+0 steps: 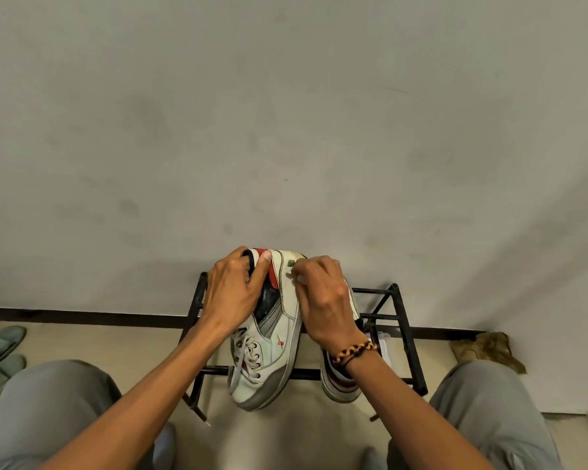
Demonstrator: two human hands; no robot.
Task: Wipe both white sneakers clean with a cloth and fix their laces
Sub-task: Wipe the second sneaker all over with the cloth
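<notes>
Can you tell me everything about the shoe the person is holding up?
The held sneaker is white with grey, black and red panels, a grey toe cap and loose white laces. It is tipped on its side, toe toward the camera, above a black rack. The left hand grips its heel collar; the right hand pinches its side.

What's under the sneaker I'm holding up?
Under the held sneaker is the black metal rack, its bars visible. The second sneaker sits beside it; the right hand covers most of it.

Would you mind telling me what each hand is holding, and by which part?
The left hand grips the white sneaker by its heel collar; the right hand pinches something small against its side, unclear what.
</notes>
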